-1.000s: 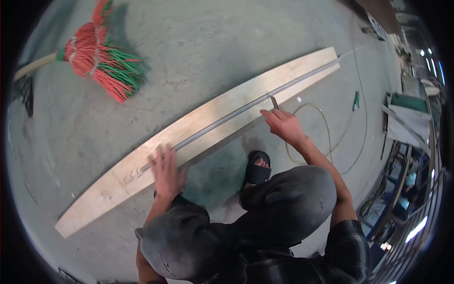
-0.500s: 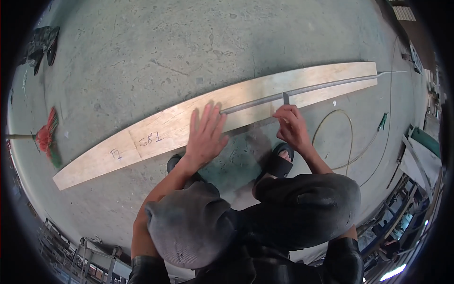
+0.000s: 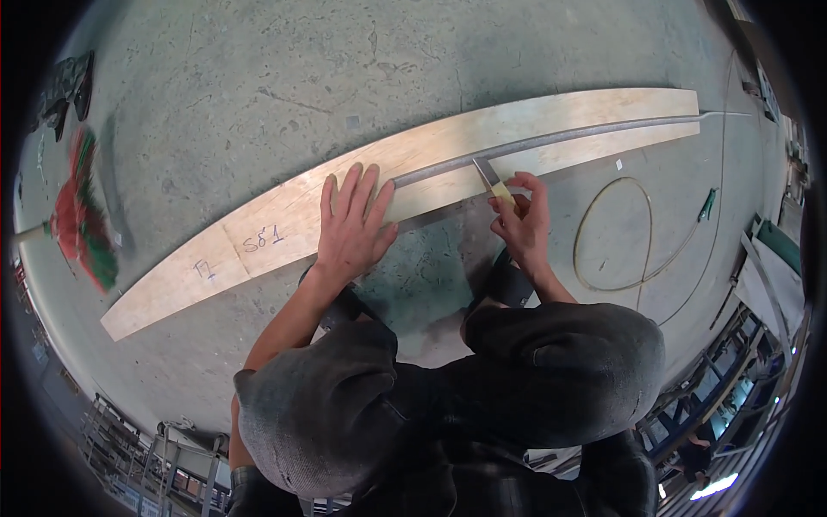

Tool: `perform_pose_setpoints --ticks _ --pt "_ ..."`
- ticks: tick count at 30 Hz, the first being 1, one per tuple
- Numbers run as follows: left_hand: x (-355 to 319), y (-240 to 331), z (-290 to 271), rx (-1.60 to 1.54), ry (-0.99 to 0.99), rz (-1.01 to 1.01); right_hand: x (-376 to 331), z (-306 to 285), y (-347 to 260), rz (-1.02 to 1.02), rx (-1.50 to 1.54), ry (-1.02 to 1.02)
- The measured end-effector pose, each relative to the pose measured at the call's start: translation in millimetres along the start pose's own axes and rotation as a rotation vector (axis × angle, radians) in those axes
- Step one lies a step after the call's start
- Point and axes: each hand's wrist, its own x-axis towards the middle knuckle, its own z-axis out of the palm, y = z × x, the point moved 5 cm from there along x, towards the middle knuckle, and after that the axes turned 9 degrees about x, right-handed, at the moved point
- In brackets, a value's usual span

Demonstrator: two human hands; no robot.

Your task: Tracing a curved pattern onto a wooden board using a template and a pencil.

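A long pale plywood strip lies on the concrete floor, with pencil marks near its left end. A thin grey metal bar runs along its right half. My left hand presses flat on the strip, fingers spread, just left of the bar's end. My right hand pinches a small flat tool with a yellowish handle and a metal blade. The blade's tip touches the bar. My knees in dark trousers fill the lower middle of the view.
A red and green broom head lies at the far left. A looped thin hose rests on the floor to the right, with a small green object beyond it. Metal racks and frames line the lower and right edges.
The view has swung, so the broom now sits lower at the left. My left hand slid right along the strip toward the bar's end. My right hand stayed at the bar with the tool.
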Motion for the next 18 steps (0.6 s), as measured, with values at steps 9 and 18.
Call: perform_pose_setpoints --ticks 9,18 --pt "24 41 18 0.035 -0.012 0.114 8 4 -11 -0.287 -0.640 -0.062" --pt "36 59 38 0.101 -0.037 0.133 10 26 -4 -0.921 -1.071 -0.252"
